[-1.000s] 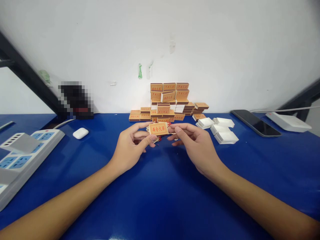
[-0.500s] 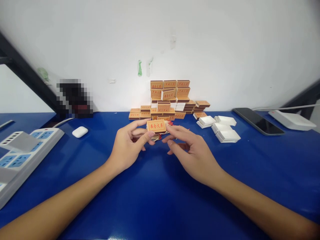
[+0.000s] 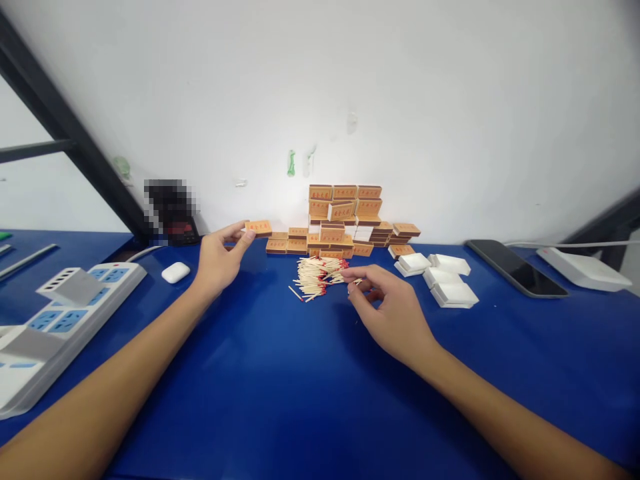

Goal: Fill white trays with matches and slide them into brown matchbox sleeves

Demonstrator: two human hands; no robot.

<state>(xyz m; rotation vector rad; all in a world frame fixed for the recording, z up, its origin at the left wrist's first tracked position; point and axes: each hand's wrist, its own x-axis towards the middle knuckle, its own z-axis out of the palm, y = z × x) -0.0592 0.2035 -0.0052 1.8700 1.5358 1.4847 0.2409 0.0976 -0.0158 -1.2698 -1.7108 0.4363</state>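
Note:
My left hand (image 3: 220, 263) grips an orange matchbox (image 3: 258, 229) between thumb and fingers, held up left of the stacked matchboxes (image 3: 344, 210). My right hand (image 3: 390, 307) is at the right edge of a loose pile of matches (image 3: 315, 277) with red tips. Its thumb and fingers are bent close together around something small, which looks like a match or two, partly hidden by the fingers. The stack of orange and brown matchboxes stands behind the pile, against the wall.
White box trays (image 3: 453, 290) lie right of my right hand, with a black phone (image 3: 517, 268) and a white device (image 3: 583, 268) farther right. On the left are a power strip (image 3: 75, 320), a white earbud case (image 3: 175, 272) and a pixelated dark object (image 3: 173, 212).
My left hand has moved left with the matchbox, away from my right hand, uncovering the match pile. My right hand's fingers have drawn together by the matches. The view has shifted slightly.

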